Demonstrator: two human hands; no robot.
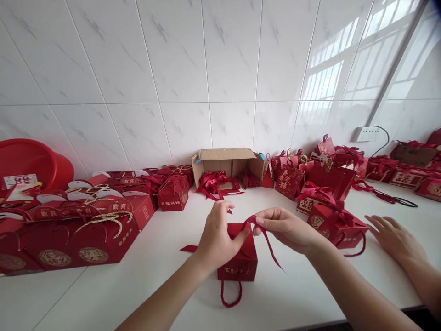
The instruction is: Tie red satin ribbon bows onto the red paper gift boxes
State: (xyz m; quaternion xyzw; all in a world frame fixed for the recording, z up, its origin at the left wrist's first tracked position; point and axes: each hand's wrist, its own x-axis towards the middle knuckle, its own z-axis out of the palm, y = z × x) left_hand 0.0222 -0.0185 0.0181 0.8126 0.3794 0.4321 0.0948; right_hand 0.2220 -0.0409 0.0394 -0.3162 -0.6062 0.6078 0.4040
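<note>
A small red gift box (pixel 246 271) with gold lettering stands on the white table in front of me, its red rope handle (pixel 231 303) hanging toward the near edge. My left hand (pixel 220 236) is over the box's top, fingers curled and thumb pressing on a red satin ribbon (pixel 273 253). Between the thumb and fingers of my right hand (pixel 284 226) the same ribbon is pinched just above the box, one tail dangling to the right. Another ribbon end (pixel 189 248) sticks out left of my left hand. The left hand hides part of the lid.
Red gift boxes (pixel 120 230) line the left, beside a red basin (pixel 51 165). A cardboard carton (pixel 225 154) holding ribbons stands against the tiled wall. Ribboned boxes (pixel 337 225) and bags (pixel 290 181) fill the right. Another person's hand (pixel 396 239) rests on the table there.
</note>
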